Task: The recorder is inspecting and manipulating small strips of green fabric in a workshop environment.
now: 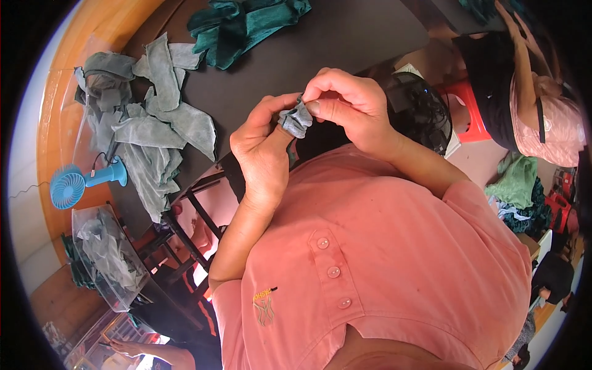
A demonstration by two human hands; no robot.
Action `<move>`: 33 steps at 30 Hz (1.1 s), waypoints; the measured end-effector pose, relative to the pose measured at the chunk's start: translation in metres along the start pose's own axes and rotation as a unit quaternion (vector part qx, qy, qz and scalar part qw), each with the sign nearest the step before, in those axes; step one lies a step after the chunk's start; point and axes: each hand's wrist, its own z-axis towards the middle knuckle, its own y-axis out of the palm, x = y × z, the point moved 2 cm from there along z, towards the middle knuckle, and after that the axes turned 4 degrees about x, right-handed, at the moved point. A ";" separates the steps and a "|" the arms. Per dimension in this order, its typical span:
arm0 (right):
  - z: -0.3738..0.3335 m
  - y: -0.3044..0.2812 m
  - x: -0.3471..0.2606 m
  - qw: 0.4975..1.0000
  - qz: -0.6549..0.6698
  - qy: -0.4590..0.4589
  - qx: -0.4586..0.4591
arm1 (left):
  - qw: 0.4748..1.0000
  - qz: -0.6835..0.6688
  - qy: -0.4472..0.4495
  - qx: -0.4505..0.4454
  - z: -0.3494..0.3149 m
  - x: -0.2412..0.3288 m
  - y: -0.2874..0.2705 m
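I note that the small crumpled piece of grey suede-like cloth [296, 119] is held in the air between both hands, above the near edge of the dark worktop [345, 37] and close to the chest of the salmon-pink buttoned shirt [382, 246]. The left hand [262, 151] sits below and to the left of the cloth, its thumb and forefinger pressed together on the lower left part of it. The right hand [348, 105] comes in from the upper right, its fingers [320, 92] curled and pinching the top right edge. Both hands touch the cloth; neither is nearer. The cloth is bunched, so its long axis is hard to fix; as far as I can tell it runs from upper right, at the right hand's pinch, down and left toward the left palm. Well apart, along the far left edge of the worktop, lies a loose heap of grey-green cloth offcuts [148, 117], with a small light-blue handheld fan [83, 182] just beside it.
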 end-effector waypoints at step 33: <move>0.034 0.033 -0.006 0.905 -0.232 -0.352 0.050 | 0.980 -0.064 0.074 0.171 0.005 0.008 0.003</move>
